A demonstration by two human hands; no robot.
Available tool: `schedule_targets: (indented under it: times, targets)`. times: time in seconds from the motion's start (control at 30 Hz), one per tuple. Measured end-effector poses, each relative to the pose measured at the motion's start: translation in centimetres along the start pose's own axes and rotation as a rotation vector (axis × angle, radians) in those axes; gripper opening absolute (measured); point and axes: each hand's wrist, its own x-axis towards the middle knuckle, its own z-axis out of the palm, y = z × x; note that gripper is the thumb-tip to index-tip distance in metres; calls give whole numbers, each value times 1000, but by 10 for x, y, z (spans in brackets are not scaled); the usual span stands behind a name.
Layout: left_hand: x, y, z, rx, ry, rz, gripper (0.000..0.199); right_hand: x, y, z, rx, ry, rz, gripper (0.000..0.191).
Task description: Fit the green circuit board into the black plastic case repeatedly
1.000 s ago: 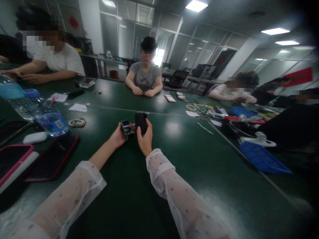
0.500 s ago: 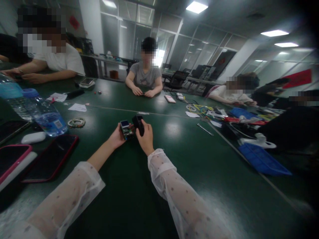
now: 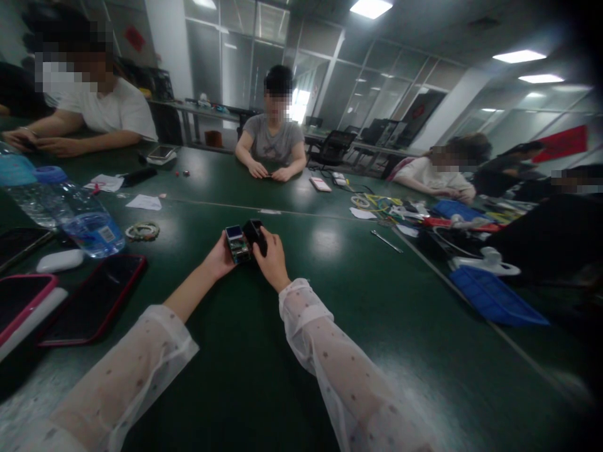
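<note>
My left hand (image 3: pixel 217 259) grips a small circuit module (image 3: pixel 236 243) with a little blue-lit screen on top. My right hand (image 3: pixel 273 260) holds a black plastic casing (image 3: pixel 255 233) pressed against the module's right side. Both hands hover low over the dark green table (image 3: pixel 264 351), near its middle. Both of my arms wear sheer white dotted sleeves.
At left lie two phones (image 3: pixel 94 298), a white earbud case (image 3: pixel 60 260), two water bottles (image 3: pixel 80 212) and a bead bracelet (image 3: pixel 142 231). Several people sit around the table. At right are a blue tray (image 3: pixel 497 302), cables and tools (image 3: pixel 389 241).
My right hand has tipped the black casing down from upright and brought it against the module. Both hands drifted slightly lower and left.
</note>
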Motion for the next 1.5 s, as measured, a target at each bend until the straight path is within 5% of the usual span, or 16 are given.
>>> schedule_targets:
  times: [1.5]
  targets:
    - [2, -1, 2, -29, -54, 13, 58, 0, -1, -1, -80, 91, 31, 49]
